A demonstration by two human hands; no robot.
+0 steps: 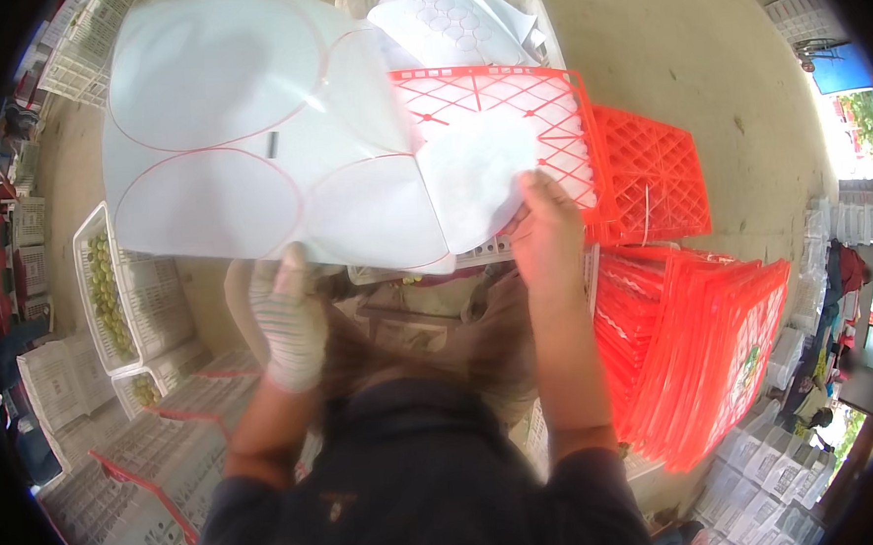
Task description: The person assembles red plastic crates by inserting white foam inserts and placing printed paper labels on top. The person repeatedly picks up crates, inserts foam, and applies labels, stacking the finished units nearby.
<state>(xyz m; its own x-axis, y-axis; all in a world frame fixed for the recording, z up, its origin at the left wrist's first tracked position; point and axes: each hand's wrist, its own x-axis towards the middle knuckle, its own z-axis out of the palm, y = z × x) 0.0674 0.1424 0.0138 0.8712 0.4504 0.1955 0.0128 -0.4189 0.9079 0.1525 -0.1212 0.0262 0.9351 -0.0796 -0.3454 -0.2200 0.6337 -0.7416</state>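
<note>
In both hands I hold up a large, pale, glossy sheet (354, 203) printed with red circle outlines. My left hand (289, 315), in a white striped glove, pinches its lower edge. My bare right hand (544, 213) is closed on the right corner of a whitish piece (476, 177); whether this is a fold of the same sheet or a separate one, I cannot tell. Behind the sheet lies a red lattice crate panel (568, 98), partly covered by it, over something white. My fingertips are slightly blurred.
A white crate (545, 20) holding more printed sheets (453, 20) stands at the far side. Red folded crates (692, 348) are stacked to my right. On the left are white crates (156, 297), some with green round fruit (107, 290). Other people are at the far right.
</note>
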